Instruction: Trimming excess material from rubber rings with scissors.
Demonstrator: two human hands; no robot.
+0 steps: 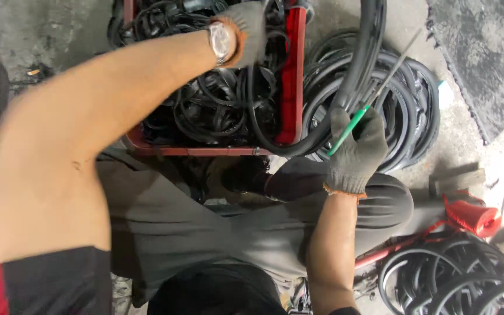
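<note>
The left hand, in a grey knit glove with a wristwatch above the cuff, is closed down among the black rubber rings heaped in the red plastic crate; which ring it grips I cannot tell. The right hand, gloved alike, is pinched around a thick black rubber hose and a green-handled thin metal rod laid along it. The hose curves from the crate's front edge up past a stack of black rubber tyres on the concrete floor. Keeping the rod's tip angled away from the fingers and the hose braced firmly should steady the work.
</note>
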